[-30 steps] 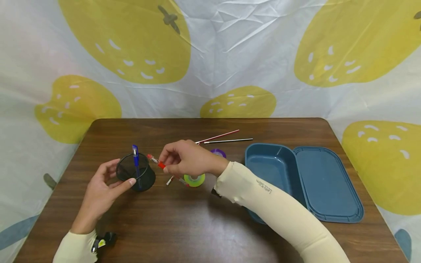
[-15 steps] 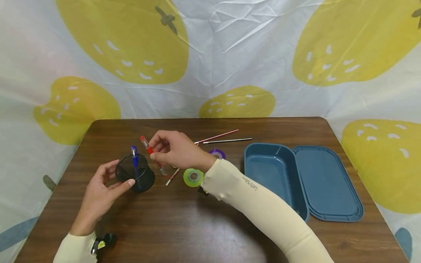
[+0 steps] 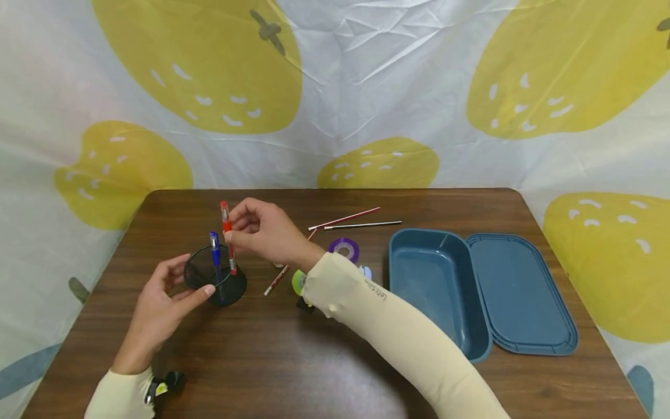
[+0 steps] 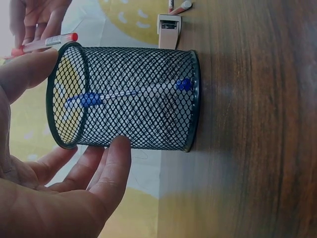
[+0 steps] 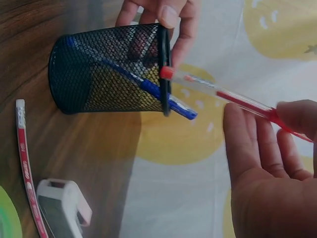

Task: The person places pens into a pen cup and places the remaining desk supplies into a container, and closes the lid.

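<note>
My left hand (image 3: 163,305) grips a black mesh pen holder (image 3: 234,289) by its rim and side; the holder stands upright on the table. Inside leans a blue pen (image 3: 216,253), seen through the mesh in the left wrist view. My right hand (image 3: 272,234) pinches a red pen (image 3: 226,218) between thumb and fingers. The red pen's lower end (image 5: 167,73) is right at the holder's rim, and the pen points down nearly upright in the head view.
A red-patterned pencil (image 3: 276,280), a small pale blocky object (image 5: 59,203), a green tape roll (image 3: 298,281) and a purple tape roll (image 3: 354,251) lie near the right arm. Two thin sticks (image 3: 361,224) lie behind. To the right is a blue box (image 3: 484,343) beside its lid (image 3: 526,291).
My right hand has moved left and away from me with the red pen, which has turned from slanted to nearly upright over the holder's rim. My left hand stays put.
</note>
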Available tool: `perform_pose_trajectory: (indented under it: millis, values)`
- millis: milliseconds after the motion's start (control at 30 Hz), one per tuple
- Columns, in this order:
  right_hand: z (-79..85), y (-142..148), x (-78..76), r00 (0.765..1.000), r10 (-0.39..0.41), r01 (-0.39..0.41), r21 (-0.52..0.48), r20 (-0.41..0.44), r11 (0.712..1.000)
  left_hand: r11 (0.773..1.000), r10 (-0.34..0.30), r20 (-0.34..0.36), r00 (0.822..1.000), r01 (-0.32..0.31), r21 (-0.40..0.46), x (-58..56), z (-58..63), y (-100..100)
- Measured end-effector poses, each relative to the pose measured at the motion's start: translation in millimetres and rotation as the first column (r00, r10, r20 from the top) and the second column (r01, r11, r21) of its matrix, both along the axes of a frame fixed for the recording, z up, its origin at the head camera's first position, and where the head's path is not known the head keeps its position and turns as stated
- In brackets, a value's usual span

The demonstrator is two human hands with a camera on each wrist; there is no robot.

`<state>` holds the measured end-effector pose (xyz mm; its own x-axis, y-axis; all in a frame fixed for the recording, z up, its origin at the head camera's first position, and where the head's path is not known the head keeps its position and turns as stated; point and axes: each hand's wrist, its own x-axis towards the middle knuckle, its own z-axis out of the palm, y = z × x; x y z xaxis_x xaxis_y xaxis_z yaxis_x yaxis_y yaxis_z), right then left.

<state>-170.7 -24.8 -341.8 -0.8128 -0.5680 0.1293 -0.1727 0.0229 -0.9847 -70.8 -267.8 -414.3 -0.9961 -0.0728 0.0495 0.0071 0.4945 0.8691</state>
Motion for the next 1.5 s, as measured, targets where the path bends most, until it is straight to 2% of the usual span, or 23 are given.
perform_pose_trajectory:
  millis: [233,367,800,1167,1500]
  values:
    - [-7.1,-6.9,-3.0,0.990,-0.031,0.056,-0.184,0.136,0.981,1.000,0.002,-0.003,1.000,-0.002,-0.006,-0.9,-0.2,2.4]
    - [-10.9,-11.3,-5.9,0.988,-0.042,0.074,-0.213,0.151,0.974,1.000,0.007,-0.018,1.000,-0.007,0.000,-0.9,0.7,4.3]
    - [-23.3,-15.6,-2.2,0.986,-0.081,0.090,-0.053,0.148,0.995,1.000,-0.005,-0.019,1.000,0.005,0.017,-0.8,-1.1,3.6]
    - [-26.7,-16.5,-2.6,0.985,-0.071,0.074,-0.011,0.156,0.997,1.000,-0.005,-0.013,1.000,0.005,0.011,-0.8,0.5,4.1]
    - [-23.3,-11.3,-4.4,0.991,-0.082,0.079,0.026,0.110,0.997,1.000,0.005,0.000,1.000,-0.005,-0.003,-1.1,0.1,3.5]
